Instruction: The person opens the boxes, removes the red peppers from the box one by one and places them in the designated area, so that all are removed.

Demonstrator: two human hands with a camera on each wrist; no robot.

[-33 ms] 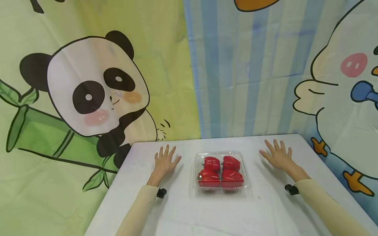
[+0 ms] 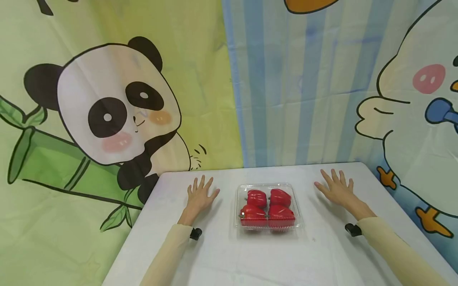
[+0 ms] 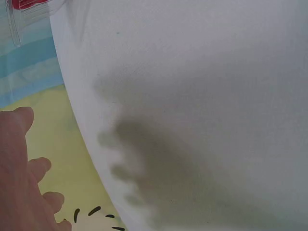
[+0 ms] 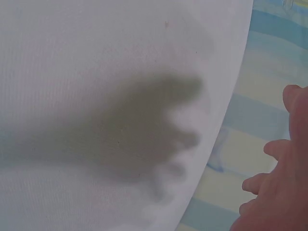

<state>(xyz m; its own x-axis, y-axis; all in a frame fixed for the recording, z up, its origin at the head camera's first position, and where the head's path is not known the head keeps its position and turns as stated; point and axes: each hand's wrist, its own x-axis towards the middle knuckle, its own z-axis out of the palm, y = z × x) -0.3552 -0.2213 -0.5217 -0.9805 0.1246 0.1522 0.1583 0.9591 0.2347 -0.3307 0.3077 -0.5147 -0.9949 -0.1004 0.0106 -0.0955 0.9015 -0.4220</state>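
Observation:
A clear plastic clamshell box sits on the white table between the two hands, with several red bell peppers inside. To its left, my left hand is held with its fingers spread, apart from the box. On the other side my right hand has its fingers spread too and touches nothing. Both hands cast soft shadows on the tabletop below them. In the left wrist view, part of the left hand shows at the edge, and a corner of the box appears at the top.
The white table has its far edge against a hanging cloth backdrop printed with a panda and a white bird. A black band or device is worn on each wrist.

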